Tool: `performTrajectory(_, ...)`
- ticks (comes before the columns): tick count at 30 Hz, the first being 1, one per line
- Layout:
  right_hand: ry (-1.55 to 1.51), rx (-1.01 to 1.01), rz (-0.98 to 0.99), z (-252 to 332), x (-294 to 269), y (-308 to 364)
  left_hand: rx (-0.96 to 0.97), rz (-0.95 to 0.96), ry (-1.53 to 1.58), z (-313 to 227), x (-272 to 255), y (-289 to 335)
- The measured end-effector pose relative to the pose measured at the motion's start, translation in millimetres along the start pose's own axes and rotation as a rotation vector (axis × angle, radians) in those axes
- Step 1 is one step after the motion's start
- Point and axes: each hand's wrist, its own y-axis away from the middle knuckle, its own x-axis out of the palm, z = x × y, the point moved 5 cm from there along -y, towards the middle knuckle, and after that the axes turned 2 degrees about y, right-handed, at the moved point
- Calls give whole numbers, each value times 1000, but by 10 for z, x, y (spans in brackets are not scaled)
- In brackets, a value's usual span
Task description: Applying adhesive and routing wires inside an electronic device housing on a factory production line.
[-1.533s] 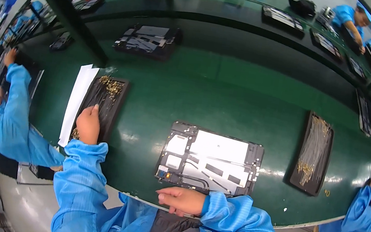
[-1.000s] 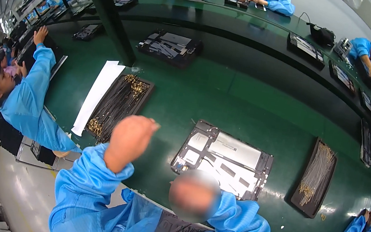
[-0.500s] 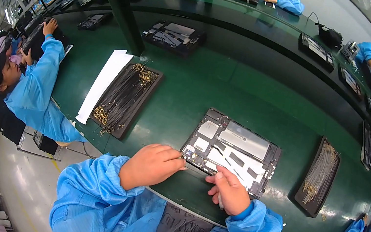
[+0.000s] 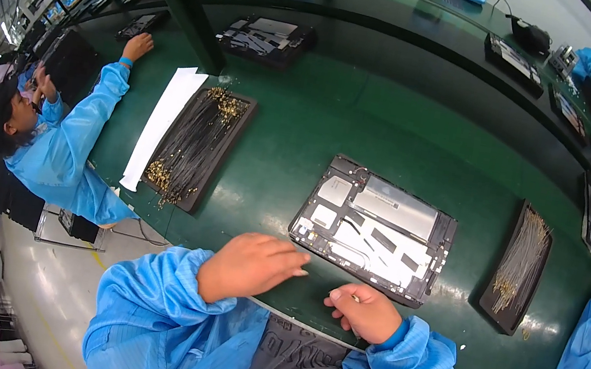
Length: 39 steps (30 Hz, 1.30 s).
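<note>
An opened tablet (image 4: 374,230) lies on the green table in front of me, its silver battery, white panels and small circuit parts exposed. Just off its lower left corner is my left hand (image 4: 253,268), palm down, fingers loosely stretched toward the right, with no object visible in it. My right hand (image 4: 365,313) is by the tablet's near edge, apart from it. Its thumb presses against curled fingers; a tiny light spot shows at the pinch, too small to name.
To the left a dark tray (image 4: 214,162) holds thin black cables with gold-coloured ends, beside a white strip (image 4: 163,129). Another tray (image 4: 529,293) of thin grey cables lies right. A further open device (image 4: 269,41) sits behind a green post (image 4: 185,3). A co-worker's arm (image 4: 101,99) reaches in at left.
Both my hands have drawn back from the tablet's near edge. My right fingers have curled in more. The co-worker on the left has reached an arm farther over the table.
</note>
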Motion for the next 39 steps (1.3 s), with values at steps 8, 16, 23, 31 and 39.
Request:
performTrajectory(8,-97,35,142,-10,82,-35,102,132,283,-201,293,-43)
performTrajectory(16,-771,-279,-486,216,-263,-45,9,-135,-14,15,462,-164)
performTrajectory(23,-312,-732,-772,368,-246,-63,-18,-71,-81,21,531,-184)
performTrajectory(31,-19,-911,-846,287,-187,-188,-4,-86,-84,31,530,-194)
performTrajectory(39,20,-909,-835,295,-200,-214,-23,-42,-68,42,535,-219)
